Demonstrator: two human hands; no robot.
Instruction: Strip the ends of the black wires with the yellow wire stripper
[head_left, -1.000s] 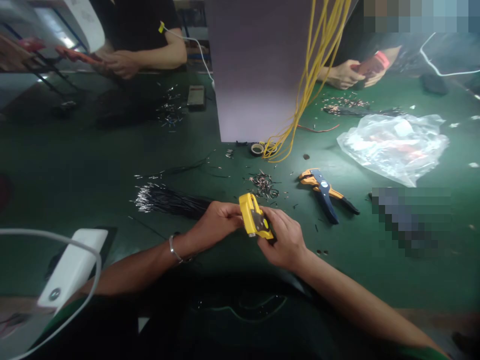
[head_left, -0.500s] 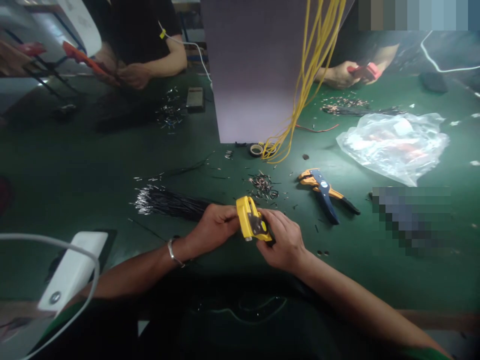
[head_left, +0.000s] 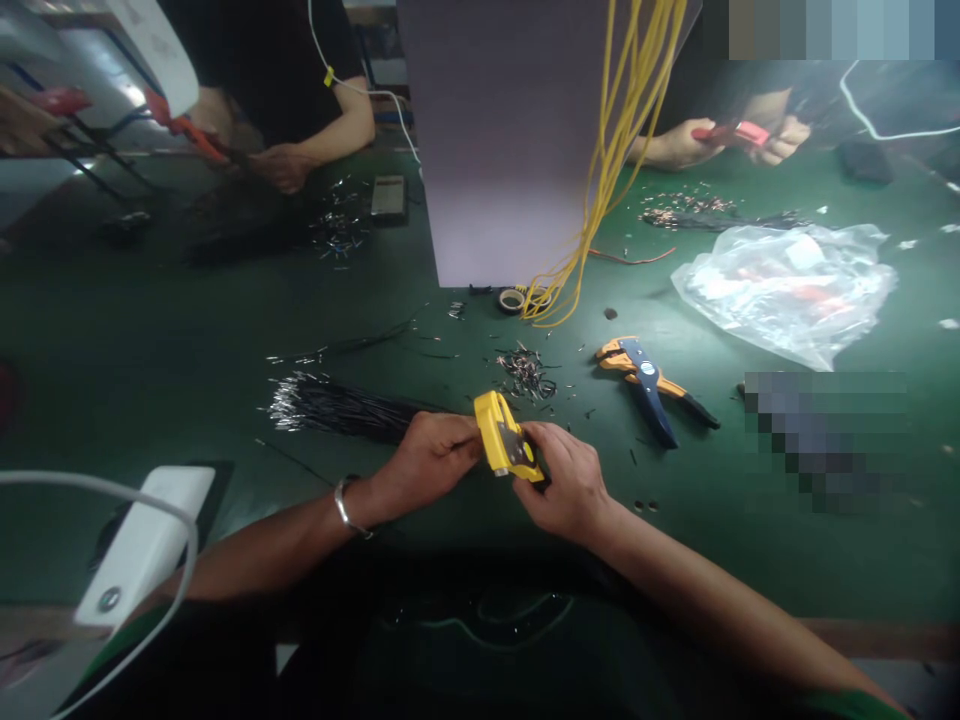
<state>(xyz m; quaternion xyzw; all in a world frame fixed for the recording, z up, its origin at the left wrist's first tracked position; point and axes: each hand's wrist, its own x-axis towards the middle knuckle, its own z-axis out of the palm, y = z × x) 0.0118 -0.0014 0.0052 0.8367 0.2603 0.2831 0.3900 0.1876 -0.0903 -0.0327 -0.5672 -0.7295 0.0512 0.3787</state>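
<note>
Yellow tool (head_left: 501, 440) between two hands

Gripped aslant in the right hand (head_left: 566, 480), fingers curled, head toward the left hand (head_left: 439, 455). With left fingertips pinched together just beside it, on what, impossible to tell. With black wires (head_left: 352, 408) stretching leftward, nearer the left.

In from the lower left slants the left forearm (head_left: 270, 545), and there's the left hand (head_left: 431, 465), fingers curled, thumb and fingertips pinched together, pointing inward! Opposite, the right forearm (head_left: 697, 580) angles up from the lower right to the right hand (head_left: 566, 480), back upward, fingers folded in a grip, the hands close together, elbows spread wide.
</note>
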